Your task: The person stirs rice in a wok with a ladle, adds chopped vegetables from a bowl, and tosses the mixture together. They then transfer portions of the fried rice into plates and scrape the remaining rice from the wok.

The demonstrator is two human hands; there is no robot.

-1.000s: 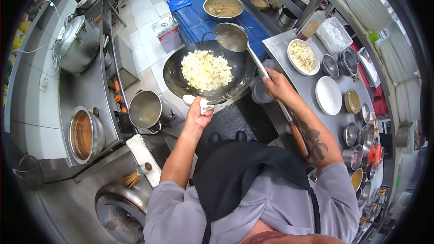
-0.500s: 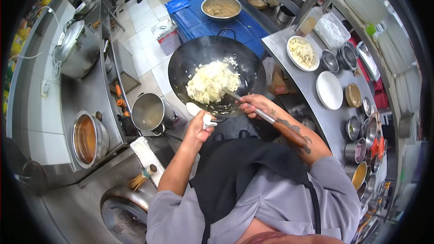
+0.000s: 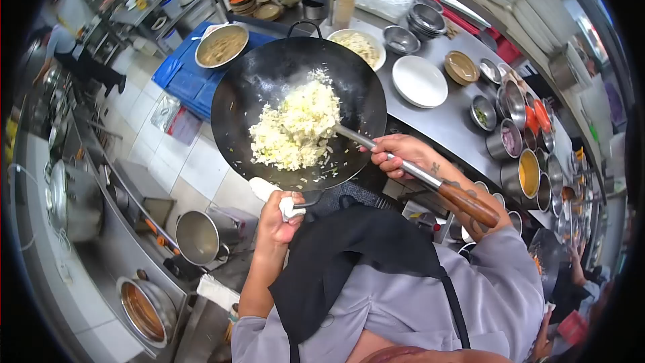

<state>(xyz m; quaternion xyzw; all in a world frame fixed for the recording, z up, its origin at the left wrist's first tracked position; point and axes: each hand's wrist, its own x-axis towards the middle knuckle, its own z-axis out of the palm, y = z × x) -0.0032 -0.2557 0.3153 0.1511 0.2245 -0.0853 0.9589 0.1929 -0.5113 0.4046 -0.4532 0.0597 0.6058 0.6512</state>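
Observation:
A large black wok [image 3: 235,94] is held up in front of me, with a heap of pale yellow-white rice [image 3: 295,128] in it. My left hand [image 3: 277,218] is closed round the wok's near handle [image 3: 310,202] with a white cloth [image 3: 290,210] between. In my right hand [image 3: 400,154] is the metal shaft of a ladle [image 3: 430,178] with a wooden end. The ladle's head is hidden in the rice.
Right of the wok, a steel counter [image 3: 430,115] bears a white plate [image 3: 420,81] and several bowls. A blue table [image 3: 185,84] stands behind left, a pot [image 3: 198,238] to the left. One person [image 3: 80,57] is far left; others are lower right.
The view has turned to the right. Relative to the counter, the wok has come closer to the plate of food, still in my left hand's hold. The rice has shifted and spread within it.

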